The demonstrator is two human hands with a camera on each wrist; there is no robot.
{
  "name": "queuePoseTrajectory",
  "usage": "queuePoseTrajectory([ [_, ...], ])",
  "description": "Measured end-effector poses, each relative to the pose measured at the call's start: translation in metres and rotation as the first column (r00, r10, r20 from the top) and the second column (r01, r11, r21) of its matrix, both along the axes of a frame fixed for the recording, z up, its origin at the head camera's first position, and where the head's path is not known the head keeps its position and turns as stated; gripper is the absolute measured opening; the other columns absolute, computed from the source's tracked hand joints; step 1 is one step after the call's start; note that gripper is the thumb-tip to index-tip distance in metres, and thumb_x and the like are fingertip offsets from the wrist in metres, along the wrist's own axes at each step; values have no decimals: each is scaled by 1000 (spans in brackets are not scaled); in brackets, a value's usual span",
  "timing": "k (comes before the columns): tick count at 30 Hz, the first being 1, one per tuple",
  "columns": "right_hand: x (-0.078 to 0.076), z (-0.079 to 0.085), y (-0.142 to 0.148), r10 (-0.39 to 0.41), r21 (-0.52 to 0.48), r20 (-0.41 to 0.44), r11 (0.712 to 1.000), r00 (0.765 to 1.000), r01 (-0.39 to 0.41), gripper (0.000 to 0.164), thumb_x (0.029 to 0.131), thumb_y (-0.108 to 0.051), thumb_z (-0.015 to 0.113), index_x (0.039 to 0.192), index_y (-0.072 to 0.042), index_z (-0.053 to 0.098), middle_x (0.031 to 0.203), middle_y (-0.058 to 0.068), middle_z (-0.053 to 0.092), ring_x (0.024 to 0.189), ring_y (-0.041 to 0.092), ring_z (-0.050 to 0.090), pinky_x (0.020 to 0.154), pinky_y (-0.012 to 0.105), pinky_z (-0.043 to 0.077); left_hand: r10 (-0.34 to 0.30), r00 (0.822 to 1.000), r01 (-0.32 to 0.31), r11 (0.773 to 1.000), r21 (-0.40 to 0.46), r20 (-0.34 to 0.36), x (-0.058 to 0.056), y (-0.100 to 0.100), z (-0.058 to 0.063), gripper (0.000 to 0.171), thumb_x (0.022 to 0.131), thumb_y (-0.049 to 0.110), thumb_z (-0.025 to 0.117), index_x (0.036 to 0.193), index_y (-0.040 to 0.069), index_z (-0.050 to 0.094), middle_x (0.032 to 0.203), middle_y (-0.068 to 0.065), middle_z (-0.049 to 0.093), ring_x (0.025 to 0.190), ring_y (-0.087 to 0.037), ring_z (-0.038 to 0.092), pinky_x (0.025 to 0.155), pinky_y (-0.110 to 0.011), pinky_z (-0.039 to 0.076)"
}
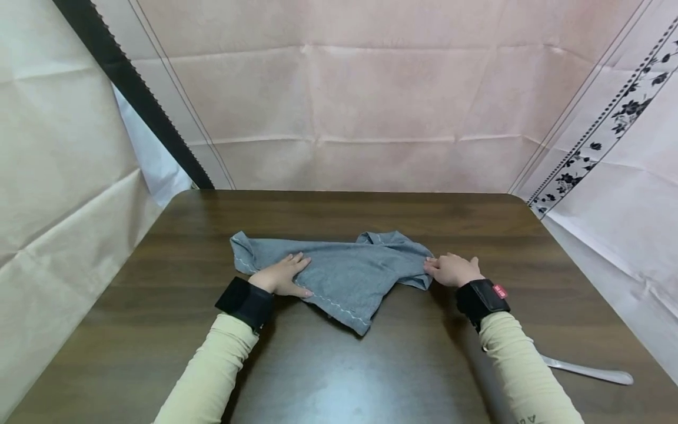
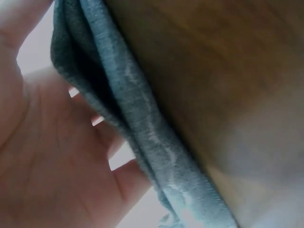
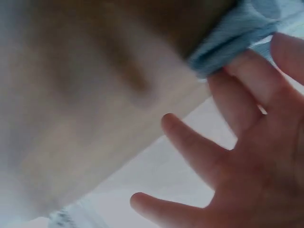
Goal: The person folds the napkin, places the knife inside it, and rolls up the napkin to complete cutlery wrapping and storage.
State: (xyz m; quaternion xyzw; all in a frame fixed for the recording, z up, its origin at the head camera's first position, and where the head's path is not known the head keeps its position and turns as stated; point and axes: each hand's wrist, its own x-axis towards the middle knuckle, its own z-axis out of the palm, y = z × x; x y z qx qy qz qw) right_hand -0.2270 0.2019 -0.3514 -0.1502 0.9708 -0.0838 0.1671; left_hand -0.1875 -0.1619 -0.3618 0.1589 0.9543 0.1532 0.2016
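Head view: a rumpled blue-grey garment [image 1: 344, 271], white-stitched, lies on the wooden table [image 1: 339, 377]; the left hand [image 1: 282, 277] rests on it, fingers straight; the right hand [image 1: 454, 271] pinches its end. Left wrist: garment hides fingertips. Right wrist: garment cut off.

Blue-gry cloth [image 1: 344, 268], wht stitching [image 1: 339, 306], brn tbl [image 1: 344, 377], blk wristbands [image 1: 245, 303], pale-ylw sleeves [image 1: 206, 368], blk-floral drape [image 1: 631, 112]

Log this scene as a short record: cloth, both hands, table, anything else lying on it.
cloth: blue-grey, pale stitching, lying unevenly
left hand: fingers spread over the cloth's left part
right hand: fingertips at the cloth's right end
table: brown, wood-grained
utensil: metal, by the right sleeve, which hides its other end
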Motion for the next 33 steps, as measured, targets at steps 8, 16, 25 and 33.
queuePoseTrajectory([
  [8, -2, 6, -33, 132, -109, -172, 982, 976, -152, 45, 97, -26, 41, 136, -3, 41, 139, 19, 37, 132, 39, 19, 96, 66, 13, -126, 974, 104, 987, -122, -190, 32, 37, 14, 70, 89, 48, 51, 145, 14, 26, 149, -15, 17, 135, -35, 14, 101, -58, 17],
  [16, -27, -5, -56, 195, -119, -25, 973, 980, -197, 49, 101, -27, 25, 141, 1, 29, 144, 23, 25, 133, 39, 18, 105, 52, 14, -272, 955, 252, 955, -158, -121, 72, 67, 7, 62, 87, 50, 50, 141, 23, 35, 149, -9, 21, 136, -28, 18, 102, -53, 22],
  [25, -46, -14, -49, 189, -114, -9, 975, 982, -189, 48, 101, -24, 20, 140, 4, 26, 146, 23, 20, 134, 36, 16, 108, 45, 9, -305, 939, 275, 944, -180, -161, 78, 57, 1, 60, 85, 49, 56, 138, 26, 41, 147, -12, 26, 135, -28, 20, 102, -54, 20],
  [33, -52, -10, -38, 61, -78, 15, 995, 998, -59, 49, 101, -27, 19, 142, 0, 24, 147, 20, 19, 133, 43, 11, 106, 51, 10, -332, 930, 311, 939, -148, -156, 87, 60, -3, 63, 81, 52, 59, 137, 27, 43, 146, -12, 28, 134, -27, 22, 100, -55, 24],
])
